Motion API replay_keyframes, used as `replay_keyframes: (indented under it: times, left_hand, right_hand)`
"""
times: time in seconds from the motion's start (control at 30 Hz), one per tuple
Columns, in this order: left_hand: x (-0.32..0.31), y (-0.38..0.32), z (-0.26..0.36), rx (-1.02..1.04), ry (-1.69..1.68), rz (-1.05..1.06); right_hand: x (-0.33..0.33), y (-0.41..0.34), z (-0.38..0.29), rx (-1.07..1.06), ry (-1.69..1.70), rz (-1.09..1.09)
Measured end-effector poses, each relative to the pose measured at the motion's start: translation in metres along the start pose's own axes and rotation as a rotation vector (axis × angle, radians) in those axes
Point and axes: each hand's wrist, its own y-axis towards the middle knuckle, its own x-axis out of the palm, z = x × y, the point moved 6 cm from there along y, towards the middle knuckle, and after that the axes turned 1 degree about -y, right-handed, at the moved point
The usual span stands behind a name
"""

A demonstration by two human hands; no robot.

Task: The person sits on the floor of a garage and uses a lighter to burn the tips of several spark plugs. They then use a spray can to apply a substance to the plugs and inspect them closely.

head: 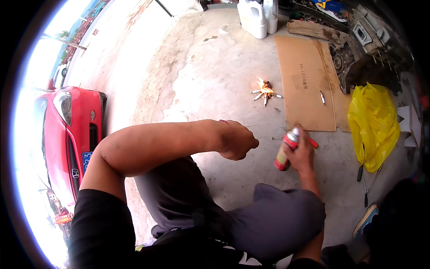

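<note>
My right hand grips a red aerosol spray can with a silver top, held tilted above the concrete floor. A finger reaches up to the nozzle. My left hand is curled into a fist in front of my left knee, and nothing shows in it. Beyond both hands, several spark plugs lie on the concrete with their ends together, and orange flames rise from the middle. Another spark plug lies apart on a flattened cardboard sheet. A small red object shows just behind my right hand.
A yellow plastic bag sits at right, with long-handled tools by it. Metal engine parts and a wooden board line the back right. White jugs stand behind. A red car is at left; someone's shoe is lower right.
</note>
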Motion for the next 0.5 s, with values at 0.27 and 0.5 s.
replay_keyframes:
  times: [0.27, 0.5]
  left_hand:
    - [0.000, -0.032, -0.016, -0.084, -0.104, 0.031]
    - [0.011, -0.035, -0.016, -0.114, -0.067, -0.048]
  right_hand:
    - [0.075, 0.047, -0.012, -0.031, -0.086, -0.104]
    - [0.073, 0.042, -0.019, -0.033, -0.060, -0.100]
